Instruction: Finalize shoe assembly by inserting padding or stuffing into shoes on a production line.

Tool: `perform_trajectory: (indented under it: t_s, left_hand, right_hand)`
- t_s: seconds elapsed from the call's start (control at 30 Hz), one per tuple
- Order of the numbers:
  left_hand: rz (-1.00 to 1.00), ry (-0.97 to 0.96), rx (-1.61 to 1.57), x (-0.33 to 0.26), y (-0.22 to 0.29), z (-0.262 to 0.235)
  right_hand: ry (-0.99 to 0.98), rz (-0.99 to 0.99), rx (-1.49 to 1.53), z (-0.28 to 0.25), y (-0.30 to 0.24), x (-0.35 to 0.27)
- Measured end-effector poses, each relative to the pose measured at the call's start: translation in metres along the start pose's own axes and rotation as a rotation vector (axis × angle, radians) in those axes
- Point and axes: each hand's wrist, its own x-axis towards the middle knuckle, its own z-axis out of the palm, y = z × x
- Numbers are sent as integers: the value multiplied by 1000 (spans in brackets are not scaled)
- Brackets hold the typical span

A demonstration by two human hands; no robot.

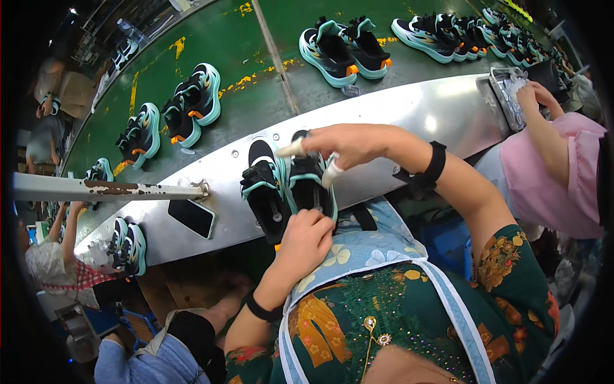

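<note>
Head view, live: got R hand over toe of RH black-and-mint shoe, finger & thumb wide apart astride it, white cots on tips. Got L hand bent at same shoe's heel; can't tell if gripping. See shoe lying on metal bench, just beside LH shoe. Over far R: tray w/ silvery-clear bits, too small to ID, nr co-worker's hands.

A phone lies on the metal ledge near a chipped white bar.
</note>
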Motion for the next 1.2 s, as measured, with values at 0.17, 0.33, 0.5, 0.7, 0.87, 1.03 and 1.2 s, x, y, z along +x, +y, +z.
perform_trajectory:
  t_s: [0.17,0.33,0.5,0.7,0.87,1.03,1.2]
  left_hand:
    - [19,-56,-17,-12,-2,-3]
    - [-322,231,-249,-3,-9,9]
    - [-401,363,-157,18,-16,9]
    - [-627,209,-509,12,-17,-6]
    - [-782,35,-989,20,-23,-10]
    - [-757,15,-1161,16,-25,6]
    - [-699,72,-1090,11,-24,15]
  right_hand:
    - [-52,-71,-393,34,-3,7]
    - [-35,-13,-529,40,-15,-23]
    - [-175,-6,-435,36,-13,-17]
    - [178,-13,-620,64,1,0]
    - [117,-49,-598,55,-2,-16]
    - [239,-34,70,51,23,-17]
    - [369,37,-492,62,-3,-11]
